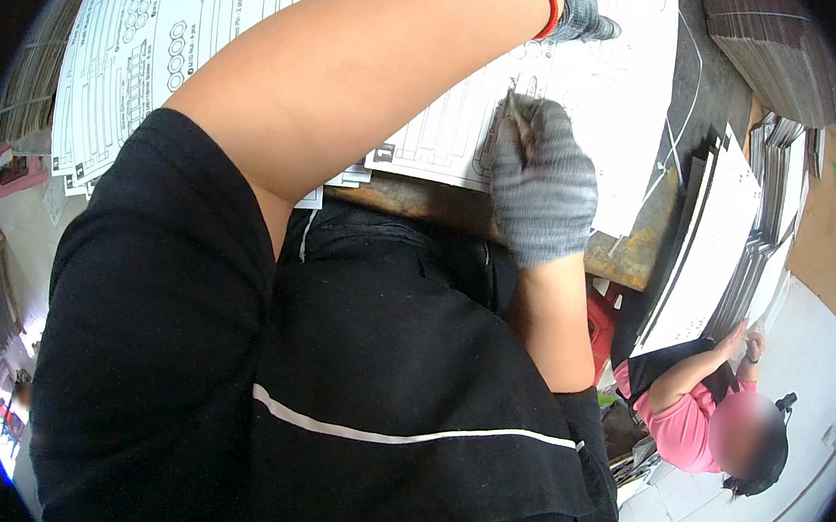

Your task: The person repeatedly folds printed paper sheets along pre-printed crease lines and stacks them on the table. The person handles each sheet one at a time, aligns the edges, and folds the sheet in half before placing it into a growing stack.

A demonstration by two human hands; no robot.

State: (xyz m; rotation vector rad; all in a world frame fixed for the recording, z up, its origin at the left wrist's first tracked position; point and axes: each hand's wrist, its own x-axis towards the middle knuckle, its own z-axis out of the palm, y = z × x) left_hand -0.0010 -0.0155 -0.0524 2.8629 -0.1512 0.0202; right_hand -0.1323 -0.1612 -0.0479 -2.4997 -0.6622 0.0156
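Item, printed sheets (625, 110): large, white, layered, lying under both hands on the work table and running far over to the left. Printing in black: line drawings of hardware, among them rows of rings, long bars and a hooked piece, each kind with a short caption and a count; one numeral stood in a dark box near the close edge. Much of the lettering was too small or too bent by the view to read.

Item, left hand (581, 15): grey knitted glove, red cuff, far side of the sheets, cut by the upper edge of view. Two digits showed apart, one stretched out along the paper; the others I could not tell.

Item, right hand (544, 183): grey striped glove, darkened at the tips, over the near part of the sheets. Fingers curled inward, thumb close alongside; whether anything was pinched between them I could not tell.

Item, work table (627, 259): dark top, worn brownish edge; a thin white cord (693, 86) beside the sheets.

Room: stacked boards (780, 49) at upper right; a leaning pile of white printed panels (713, 237); a brown board (834, 223) with a green mark; a pink stool (13, 171) at far left; pale floor (690, 499). A co-worker (682, 423), pink top and dark cap, had both hands near the panels.
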